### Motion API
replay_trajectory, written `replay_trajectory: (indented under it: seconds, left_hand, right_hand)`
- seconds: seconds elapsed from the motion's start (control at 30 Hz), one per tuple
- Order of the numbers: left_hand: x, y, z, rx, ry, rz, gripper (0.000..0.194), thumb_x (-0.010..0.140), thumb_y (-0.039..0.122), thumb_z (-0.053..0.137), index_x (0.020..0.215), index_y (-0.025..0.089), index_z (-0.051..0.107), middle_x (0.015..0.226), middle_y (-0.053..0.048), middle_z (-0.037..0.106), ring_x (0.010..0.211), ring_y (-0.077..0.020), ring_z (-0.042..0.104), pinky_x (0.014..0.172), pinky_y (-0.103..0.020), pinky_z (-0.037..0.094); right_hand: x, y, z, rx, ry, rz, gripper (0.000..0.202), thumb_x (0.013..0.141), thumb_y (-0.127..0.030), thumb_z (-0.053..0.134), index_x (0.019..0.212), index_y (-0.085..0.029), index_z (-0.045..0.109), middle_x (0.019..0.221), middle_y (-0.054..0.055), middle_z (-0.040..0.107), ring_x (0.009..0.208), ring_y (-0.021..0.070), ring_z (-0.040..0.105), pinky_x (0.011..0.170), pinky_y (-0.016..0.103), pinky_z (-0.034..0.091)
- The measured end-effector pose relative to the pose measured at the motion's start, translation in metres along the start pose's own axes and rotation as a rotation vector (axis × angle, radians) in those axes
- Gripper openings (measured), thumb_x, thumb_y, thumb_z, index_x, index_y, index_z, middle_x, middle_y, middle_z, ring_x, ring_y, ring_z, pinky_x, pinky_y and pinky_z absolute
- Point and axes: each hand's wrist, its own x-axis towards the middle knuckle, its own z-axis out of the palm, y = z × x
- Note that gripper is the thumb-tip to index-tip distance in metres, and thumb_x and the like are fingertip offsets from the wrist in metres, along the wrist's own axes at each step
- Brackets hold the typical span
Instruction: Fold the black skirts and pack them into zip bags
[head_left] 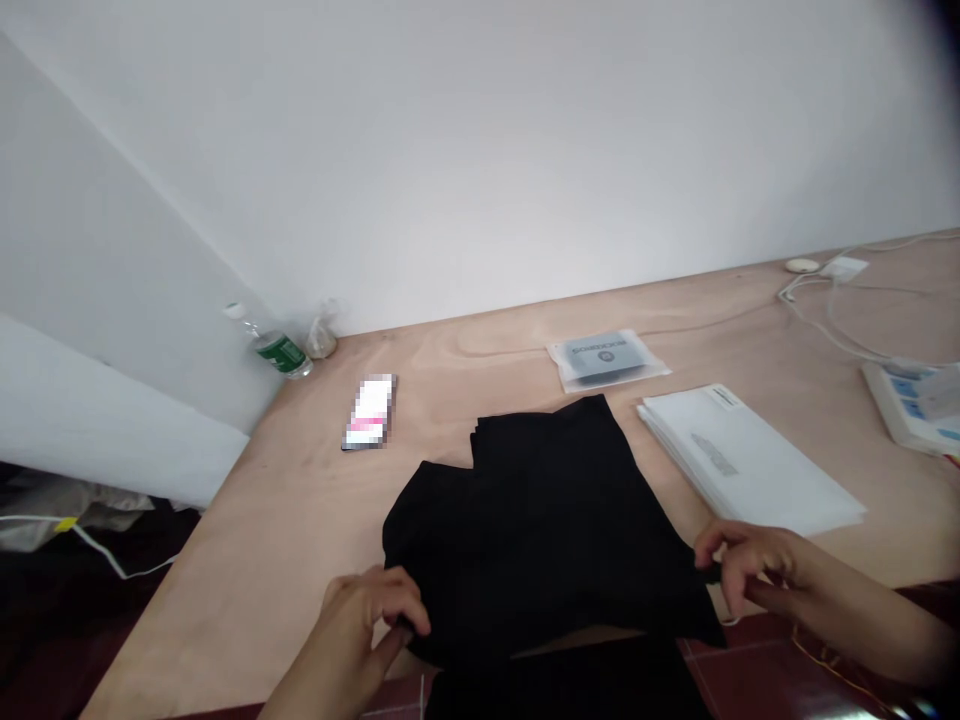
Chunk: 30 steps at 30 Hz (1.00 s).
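Black cloth (547, 520) is lying on the tabletop (262, 560), both hands gripping its near side.
Head view: the left hand (360, 625) is pinching the near left edge between thumb and fingers; the right hand (787, 575) is pinching the near right side. The cloth is reaching the tabletop's near edge, its far left outline stepping inward at a notch. White flat bags (742, 460) are lying just beside it on the right, and a printed packet (607, 360) is resting beyond it. Good handling is calling for light, even tension: drawing both grips outward equally is removing slack, while one-sided pulling is risking a diagonal crease. Layered edges are showing at the notch, so careful fingers are catching every layer together.
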Motion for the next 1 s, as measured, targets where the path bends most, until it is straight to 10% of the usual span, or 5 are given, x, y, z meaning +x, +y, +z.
replay_trajectory:
  seconds: [0.2, 0.33, 0.47, 0.67, 1.0]
  left_hand:
    - [-0.007, 0.015, -0.008, -0.008, 0.140, -0.036, 0.013, 0.078, 0.031, 0.054, 0.083, 0.026, 0.065, 0.090, -0.002, 0.065, 0.085, -0.0183, 0.059, 0.078, -0.031, 0.047]
    - [0.030, 0.044, 0.027, 0.148, 0.404, 0.049, 0.030, 0.086, 0.038, 0.042, 0.109, 0.028, 0.058, 0.118, -0.003, 0.057, 0.112, -0.0209, 0.049, 0.095, -0.037, 0.039]
    - [0.058, 0.037, 0.072, 0.515, 0.276, 0.038, 0.076, 0.068, 0.064, 0.054, 0.135, 0.035, 0.033, 0.147, -0.001, 0.025, 0.135, -0.0380, 0.008, 0.103, -0.061, 0.010]
    - [0.053, 0.004, 0.087, 0.637, 0.168, -0.078, 0.102, 0.053, 0.079, 0.052, 0.139, 0.036, 0.018, 0.150, -0.002, 0.014, 0.134, -0.0413, 0.000, 0.101, -0.065, 0.007]
    - [0.123, 0.079, 0.069, 0.622, 0.319, 0.093, 0.055, 0.087, 0.030, 0.036, 0.140, 0.023, 0.023, 0.149, 0.000, 0.019, 0.137, -0.0263, 0.002, 0.109, -0.049, 0.012]
  right_hand:
    - [0.006, -0.029, 0.002, -0.111, 0.199, -0.034, 0.024, 0.084, -0.031, 0.044, 0.069, -0.023, 0.061, 0.109, 0.004, 0.059, 0.104, 0.0223, 0.054, 0.089, 0.036, 0.043]
    - [0.055, -0.058, 0.042, -0.215, 0.446, -0.138, 0.029, 0.088, -0.034, 0.035, 0.095, -0.025, 0.062, 0.110, 0.007, 0.062, 0.104, 0.0223, 0.055, 0.092, 0.040, 0.042]
    - [0.086, -0.043, 0.091, -0.667, 0.499, -0.090, 0.054, 0.081, -0.055, 0.042, 0.128, -0.028, 0.047, 0.139, 0.008, 0.039, 0.129, 0.0353, 0.028, 0.099, 0.058, 0.026]
    - [0.081, -0.007, 0.108, -0.882, 0.551, -0.041, 0.070, 0.075, -0.067, 0.041, 0.135, -0.033, 0.035, 0.147, 0.007, 0.022, 0.133, 0.0401, 0.011, 0.099, 0.063, 0.013]
    - [0.146, -0.072, 0.093, -0.851, 0.437, -0.085, 0.050, 0.086, -0.029, 0.035, 0.135, -0.016, 0.038, 0.143, 0.012, 0.032, 0.133, 0.0278, 0.023, 0.107, 0.048, 0.014]
